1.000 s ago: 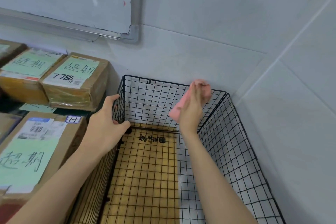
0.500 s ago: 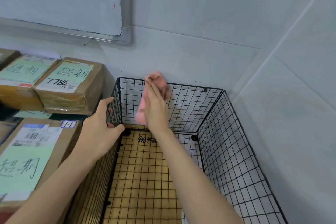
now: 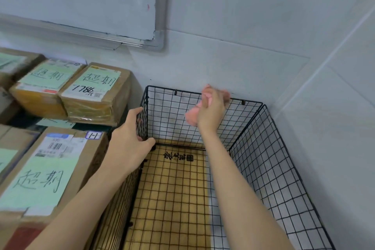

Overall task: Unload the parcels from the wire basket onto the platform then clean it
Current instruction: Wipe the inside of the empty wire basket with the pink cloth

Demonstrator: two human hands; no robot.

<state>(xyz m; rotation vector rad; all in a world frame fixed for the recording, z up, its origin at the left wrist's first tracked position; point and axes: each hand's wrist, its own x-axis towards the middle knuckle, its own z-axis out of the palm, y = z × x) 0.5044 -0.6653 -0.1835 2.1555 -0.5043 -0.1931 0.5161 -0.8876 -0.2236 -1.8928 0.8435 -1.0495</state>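
Note:
The black wire basket (image 3: 269, 154) stands in the corner with no parcels in it, its floor showing a yellow gridded board. My right hand (image 3: 212, 112) grips a pink cloth (image 3: 192, 115) against the inside of the basket's far wall, near the top rim. My left hand (image 3: 132, 142) holds the basket's far-left corner post, thumb inside and fingers outside. Cardboard parcels with green labels sit on the platform to the left, one (image 3: 95, 91) at the back and one (image 3: 48, 170) nearer me.
A whiteboard (image 3: 81, 0) hangs on the wall above the parcels. Grey walls close in behind and to the right of the basket. More parcels (image 3: 40, 85) are stacked at the far left.
My right hand swept the pink cloth along the far wall, leftward and then back right to near the middle of the rim. My left hand stayed on the corner post.

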